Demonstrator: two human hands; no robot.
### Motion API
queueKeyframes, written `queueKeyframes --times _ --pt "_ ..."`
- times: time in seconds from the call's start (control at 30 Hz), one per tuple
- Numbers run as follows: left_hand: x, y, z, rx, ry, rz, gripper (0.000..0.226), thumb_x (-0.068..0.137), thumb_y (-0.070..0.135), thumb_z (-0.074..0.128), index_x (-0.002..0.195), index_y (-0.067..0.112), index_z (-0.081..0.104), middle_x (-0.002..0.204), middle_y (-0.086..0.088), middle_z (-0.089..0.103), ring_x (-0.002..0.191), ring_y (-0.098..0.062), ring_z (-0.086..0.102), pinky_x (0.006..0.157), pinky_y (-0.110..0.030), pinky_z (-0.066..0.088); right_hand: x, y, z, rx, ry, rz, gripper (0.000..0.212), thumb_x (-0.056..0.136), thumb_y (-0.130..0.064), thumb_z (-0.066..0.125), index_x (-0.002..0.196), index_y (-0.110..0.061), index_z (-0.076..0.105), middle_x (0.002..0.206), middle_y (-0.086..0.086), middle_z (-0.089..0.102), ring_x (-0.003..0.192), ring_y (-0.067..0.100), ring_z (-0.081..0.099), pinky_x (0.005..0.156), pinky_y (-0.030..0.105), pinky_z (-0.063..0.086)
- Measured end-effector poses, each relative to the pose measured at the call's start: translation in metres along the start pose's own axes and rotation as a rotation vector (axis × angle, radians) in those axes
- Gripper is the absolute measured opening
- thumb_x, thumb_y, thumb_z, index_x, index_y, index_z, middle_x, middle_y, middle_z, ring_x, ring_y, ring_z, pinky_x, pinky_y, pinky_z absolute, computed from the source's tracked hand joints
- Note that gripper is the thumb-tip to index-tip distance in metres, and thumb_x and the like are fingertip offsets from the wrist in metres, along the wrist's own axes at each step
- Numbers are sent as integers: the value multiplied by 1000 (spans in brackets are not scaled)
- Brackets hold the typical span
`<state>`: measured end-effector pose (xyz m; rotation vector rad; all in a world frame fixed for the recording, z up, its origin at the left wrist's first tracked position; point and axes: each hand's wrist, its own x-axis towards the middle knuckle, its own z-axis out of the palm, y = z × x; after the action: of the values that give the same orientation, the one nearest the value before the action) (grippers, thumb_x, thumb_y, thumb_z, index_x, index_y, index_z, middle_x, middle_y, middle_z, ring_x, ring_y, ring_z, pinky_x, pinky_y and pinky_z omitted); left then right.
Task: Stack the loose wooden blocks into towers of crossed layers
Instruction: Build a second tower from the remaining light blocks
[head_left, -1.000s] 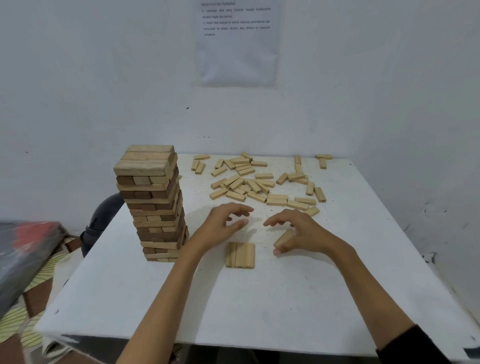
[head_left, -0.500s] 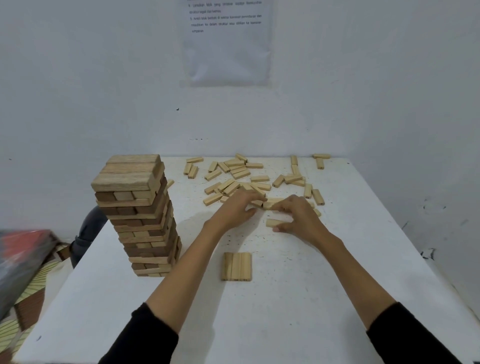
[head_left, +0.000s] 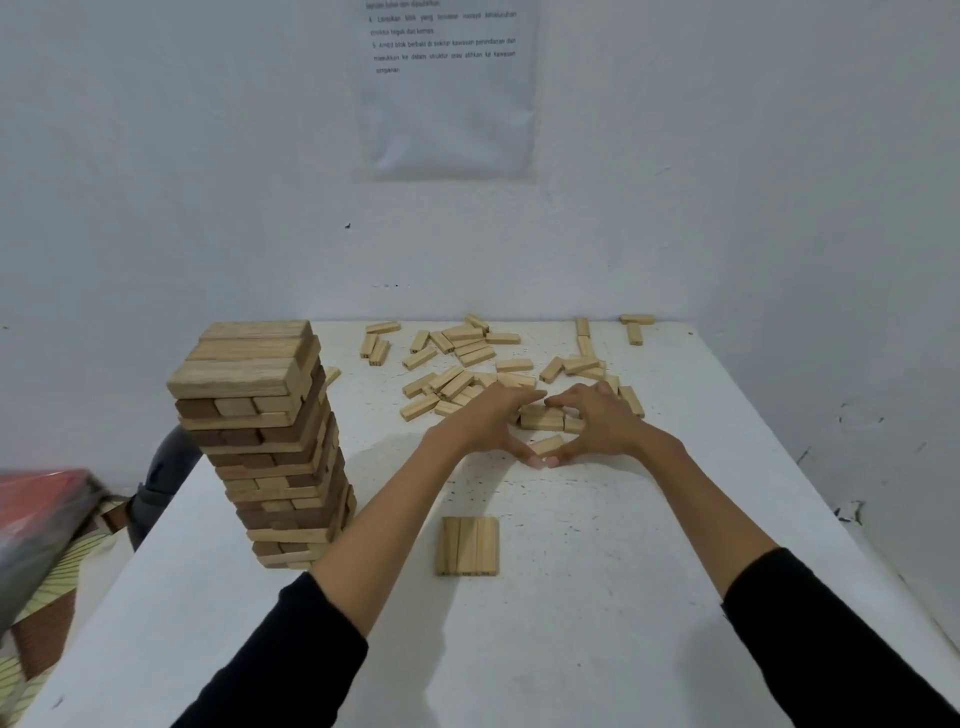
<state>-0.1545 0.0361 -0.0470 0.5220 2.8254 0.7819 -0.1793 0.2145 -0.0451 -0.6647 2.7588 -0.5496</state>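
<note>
the row of three blocks (head_left: 469, 545) lies flat on the white table (head_left: 571, 649), its blocks side by side and touching, long axes pointing straight away from the person. on every side of this row the tabletop is bare, with the most free room nearer the person and to the right of the row, out to the table's right edge by the wall. left of the row, apart from it, stands the tall tower (head_left: 270, 441) of crossed layers, close to the table's left edge; its top layer's long axis runs left to right.

beyond the row, both hands are cupped round a small bunch of blocks (head_left: 543, 418). the left hand (head_left: 488, 423) and right hand (head_left: 597, 426) bend their fingers over the bunch's far side, fingertips almost meeting, while the thumbs touch on the near side against one slanted block (head_left: 545, 445). the bunch's blocks lie flat, long axes roughly left to right.

farther beyond the row, the loose blocks (head_left: 467, 364) lie scattered at mixed angles up to the table's far edge, which meets the wall. a printed sheet (head_left: 447, 104) hangs on that wall.
</note>
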Motion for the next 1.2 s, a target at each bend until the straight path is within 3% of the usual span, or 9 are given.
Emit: queueKeyframes --times 0.13,0.27,0.5,0.7,0.8,0.97,1.2 --pt "-1 2 -4 16 16 15 74 65 24 84 130 10 52 119 -8 61 105 -22 54 82 -26 42 1 -4 2 -2 46 -24 72 69 -44 78 133 -25 50 132 -1 49 127 22 28 101 39 28" --pt "-11 -3 -5 -41 24 -8 75 63 28 85 129 13 54 118 -3 62 103 -16 56 83 -21 44 -4 -11 12 -20 108 -37 59 72 -44 76 125 -28 56 127 0 53 121 21 35 96 39 32" --pt "-44 -12 -3 -168 66 -39 69 62 23 86 124 15 57 110 2 60 99 -11 54 88 -26 48 -32 -31 31 -7 102 -85 61 71 -50 74 126 -31 55 124 -3 52 119 18 38 96 37 29" --pt "-67 -15 2 -236 31 -104 76 61 19 86 129 16 52 107 2 57 94 -12 55 76 -16 48 -44 -32 31 47 89 -88 79 65 -48 79 134 -32 45 119 -5 54 116 16 40 98 36 32" --pt "-75 -21 3 -301 66 -158 76 60 14 86 128 15 52 102 0 58 87 -13 57 75 -18 50 -49 -23 24 100 60 -50 82 61 -40 84 133 -30 47 106 -7 55 109 15 46 95 37 39" --pt "-79 -23 4 -371 64 -204 83 58 7 87 132 17 49 94 1 60 81 -11 59 74 -18 52 -54 -19 29 326 46 -17 83 58 -25 89 130 -26 49 85 -11 57 78 3 50 78 26 44" --pt "-77 -17 4 -399 19 -207 86 60 6 85 135 14 44 96 3 61 84 -9 58 79 -19 52 -50 -24 36 373 60 -57 86 58 -24 89 132 -29 46 85 -12 57 75 2 49 80 28 46"
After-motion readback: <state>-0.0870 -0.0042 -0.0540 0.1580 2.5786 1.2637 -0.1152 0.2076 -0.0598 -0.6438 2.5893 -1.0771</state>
